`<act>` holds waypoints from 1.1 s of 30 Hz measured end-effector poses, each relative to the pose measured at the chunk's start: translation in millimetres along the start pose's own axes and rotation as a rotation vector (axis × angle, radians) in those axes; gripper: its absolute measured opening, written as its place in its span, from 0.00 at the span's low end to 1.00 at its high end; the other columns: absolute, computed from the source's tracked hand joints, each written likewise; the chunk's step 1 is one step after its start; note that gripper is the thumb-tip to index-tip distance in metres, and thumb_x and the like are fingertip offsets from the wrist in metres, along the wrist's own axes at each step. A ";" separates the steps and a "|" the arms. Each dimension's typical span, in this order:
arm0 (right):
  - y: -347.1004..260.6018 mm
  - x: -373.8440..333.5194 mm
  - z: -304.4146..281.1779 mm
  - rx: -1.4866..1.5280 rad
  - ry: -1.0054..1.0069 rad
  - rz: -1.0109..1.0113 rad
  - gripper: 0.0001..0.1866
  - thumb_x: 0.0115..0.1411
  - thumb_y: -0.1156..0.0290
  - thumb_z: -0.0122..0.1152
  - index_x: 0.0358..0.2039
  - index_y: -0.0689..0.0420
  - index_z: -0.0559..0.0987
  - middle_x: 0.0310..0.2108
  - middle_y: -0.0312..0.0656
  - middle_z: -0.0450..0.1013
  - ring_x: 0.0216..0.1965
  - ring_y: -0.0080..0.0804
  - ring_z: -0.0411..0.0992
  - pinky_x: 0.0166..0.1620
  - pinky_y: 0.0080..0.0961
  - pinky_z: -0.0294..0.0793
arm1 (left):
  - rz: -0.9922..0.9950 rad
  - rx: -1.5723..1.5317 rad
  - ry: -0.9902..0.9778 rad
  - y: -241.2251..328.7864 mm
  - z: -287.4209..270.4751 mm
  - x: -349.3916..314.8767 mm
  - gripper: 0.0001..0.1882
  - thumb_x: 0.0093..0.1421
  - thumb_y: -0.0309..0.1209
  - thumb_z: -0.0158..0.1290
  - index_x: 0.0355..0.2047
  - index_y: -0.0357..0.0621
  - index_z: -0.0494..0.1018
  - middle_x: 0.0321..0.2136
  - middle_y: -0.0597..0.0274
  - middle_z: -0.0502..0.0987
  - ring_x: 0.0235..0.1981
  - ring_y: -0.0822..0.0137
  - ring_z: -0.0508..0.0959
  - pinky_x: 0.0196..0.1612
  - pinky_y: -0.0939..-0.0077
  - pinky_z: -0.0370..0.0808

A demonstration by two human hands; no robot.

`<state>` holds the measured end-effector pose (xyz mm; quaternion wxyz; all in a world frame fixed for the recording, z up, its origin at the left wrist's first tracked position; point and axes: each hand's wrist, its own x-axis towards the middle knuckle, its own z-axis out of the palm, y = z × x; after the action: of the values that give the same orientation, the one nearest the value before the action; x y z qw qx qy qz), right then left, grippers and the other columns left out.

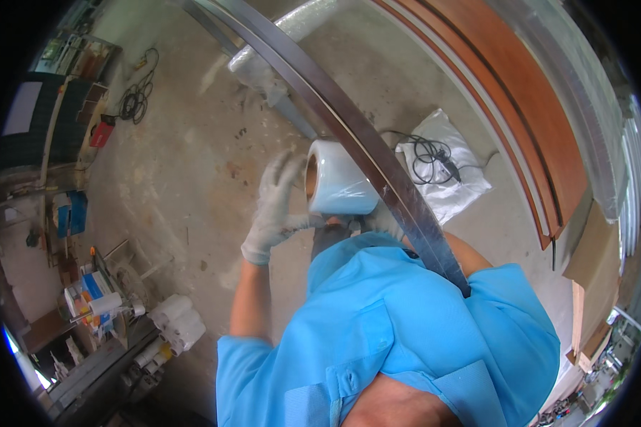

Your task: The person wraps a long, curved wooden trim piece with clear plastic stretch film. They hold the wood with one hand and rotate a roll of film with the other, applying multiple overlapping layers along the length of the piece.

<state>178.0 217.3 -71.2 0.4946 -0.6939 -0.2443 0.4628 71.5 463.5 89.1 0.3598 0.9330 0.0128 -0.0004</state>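
White-gloved, your left hand (274,210) lies open against the core end of the stretch-film roll (337,179), your right hand (383,220) is hidden behind it, grip unreadable; judging by this, keep the roll snug beside the steel bar (377,160).

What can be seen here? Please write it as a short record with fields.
place: workshop with a concrete floor
left hand: in a white glove, open, on the end of the film roll
right hand: mostly hidden behind the roll and the metal bar; grip cannot be told
metal bar: long, runs across the picture over the roll
on the floor: black cable on a plastic bag
lower left: white rolls
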 end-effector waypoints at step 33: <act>-71.1 -34.7 -108.1 0.704 0.690 -0.542 0.25 0.64 0.65 0.66 0.59 0.61 0.74 0.56 0.45 0.76 0.53 0.30 0.77 0.52 0.29 0.80 | -0.206 -0.721 -0.246 -28.0 44.0 87.2 0.29 0.61 0.34 0.65 0.59 0.31 0.72 0.51 0.48 0.79 0.48 0.56 0.83 0.54 0.66 0.79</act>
<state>266.4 167.7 16.5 0.8488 -0.5104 -0.0686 0.1193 158.4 456.8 36.8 0.6613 0.7335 0.0625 -0.1437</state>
